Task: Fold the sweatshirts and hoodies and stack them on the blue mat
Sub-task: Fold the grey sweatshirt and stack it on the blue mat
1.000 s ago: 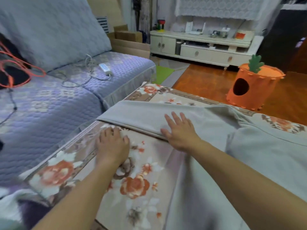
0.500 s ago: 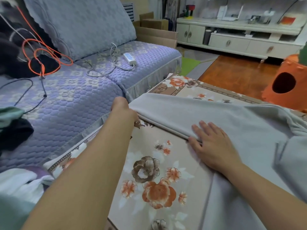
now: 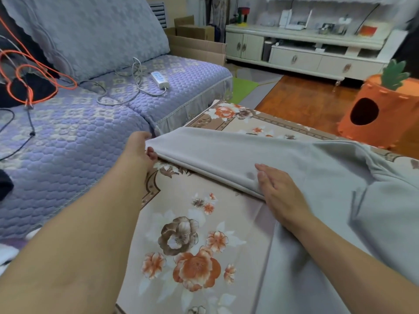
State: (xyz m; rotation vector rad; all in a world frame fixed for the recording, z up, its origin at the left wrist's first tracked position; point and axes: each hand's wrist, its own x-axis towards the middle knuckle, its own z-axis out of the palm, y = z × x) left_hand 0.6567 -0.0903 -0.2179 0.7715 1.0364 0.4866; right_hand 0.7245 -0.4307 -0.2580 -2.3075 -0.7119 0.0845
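A light grey sweatshirt (image 3: 238,155) lies spread over a floral-patterned table cover (image 3: 195,241), reaching off to the right. My left hand (image 3: 140,150) grips the garment's far-left corner at the table's edge, fingers curled under the folded hem. My right hand (image 3: 278,193) lies flat on the fabric near its front fold, fingers straight and pressing down. No blue mat is in view.
A purple quilted sofa (image 3: 79,143) runs along the left, carrying a white power strip (image 3: 159,80) with cables and an orange cord (image 3: 29,75). An orange carrot-shaped pet house (image 3: 381,114) stands on the wooden floor at right. A white TV cabinet (image 3: 301,53) lines the back wall.
My left hand left the table cover, moved up to the sweatshirt's left corner and took hold of it. My right hand stayed flat on the fabric. The view swung left.
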